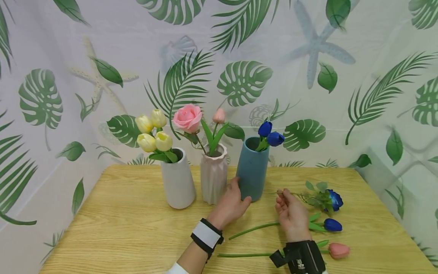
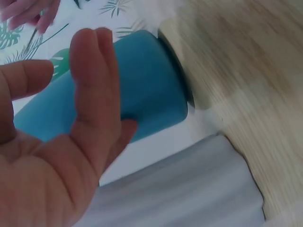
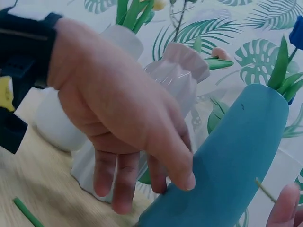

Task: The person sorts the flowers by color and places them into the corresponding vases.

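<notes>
My left hand (image 1: pixel 230 204) is beside the lower part of a blue vase (image 1: pixel 252 171), its fingers extended; I cannot tell whether they touch it. In the left wrist view, this hand (image 2: pixel 90 127) overlaps the vase's side. My right hand (image 1: pixel 292 213) pinches the thin stem of a blue rose (image 1: pixel 336 200) between thumb and fingers, the bloom pointing right. At the right wrist view's corner, the stem's cut end (image 3: pixel 264 189) sticks out past the fingertips (image 3: pixel 285 203), in front of the vase. Blue tulips (image 1: pixel 275 139) stand in that vase.
Left of the blue vase are a pale pink fluted vase (image 1: pixel 213 179) with a pink rose (image 1: pixel 188 118) and pink tulip, and a white vase (image 1: pixel 178 182) with yellow tulips (image 1: pixel 146 142). A blue tulip (image 1: pixel 332 225) and a pink tulip (image 1: pixel 338 251) lie on the table near my right wrist.
</notes>
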Tool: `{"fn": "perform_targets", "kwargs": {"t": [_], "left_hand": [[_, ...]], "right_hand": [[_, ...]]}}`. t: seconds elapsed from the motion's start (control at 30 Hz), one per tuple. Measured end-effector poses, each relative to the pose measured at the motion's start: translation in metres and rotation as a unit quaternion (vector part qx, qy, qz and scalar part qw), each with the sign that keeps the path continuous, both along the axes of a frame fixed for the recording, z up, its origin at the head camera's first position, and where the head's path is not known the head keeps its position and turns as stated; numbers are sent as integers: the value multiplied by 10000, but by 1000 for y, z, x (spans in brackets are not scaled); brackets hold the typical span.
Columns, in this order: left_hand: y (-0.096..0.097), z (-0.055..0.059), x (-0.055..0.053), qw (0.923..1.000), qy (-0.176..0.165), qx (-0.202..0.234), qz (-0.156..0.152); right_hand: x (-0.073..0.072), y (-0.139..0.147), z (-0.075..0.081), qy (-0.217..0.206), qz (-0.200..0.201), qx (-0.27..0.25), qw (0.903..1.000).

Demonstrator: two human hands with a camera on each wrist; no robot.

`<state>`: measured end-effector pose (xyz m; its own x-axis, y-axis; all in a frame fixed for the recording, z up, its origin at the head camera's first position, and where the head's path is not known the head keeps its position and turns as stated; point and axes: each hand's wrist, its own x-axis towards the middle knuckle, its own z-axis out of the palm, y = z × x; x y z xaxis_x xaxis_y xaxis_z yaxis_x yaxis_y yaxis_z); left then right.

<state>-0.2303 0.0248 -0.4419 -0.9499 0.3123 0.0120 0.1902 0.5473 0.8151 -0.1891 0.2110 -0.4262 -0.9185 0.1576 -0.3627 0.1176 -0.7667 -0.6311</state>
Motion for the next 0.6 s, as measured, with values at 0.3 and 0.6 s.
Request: {"fn": "perform_targets", "kwargs": {"t": [0.3, 0.6], "left_hand": [[22, 1, -21, 9955, 496, 417, 695], [26, 5, -33, 9970, 456, -190, 593]], "right_hand": [[1, -4, 4, 368, -143, 517, 9979], [-2, -20, 4, 1622, -1892, 1743, 9526]]}}
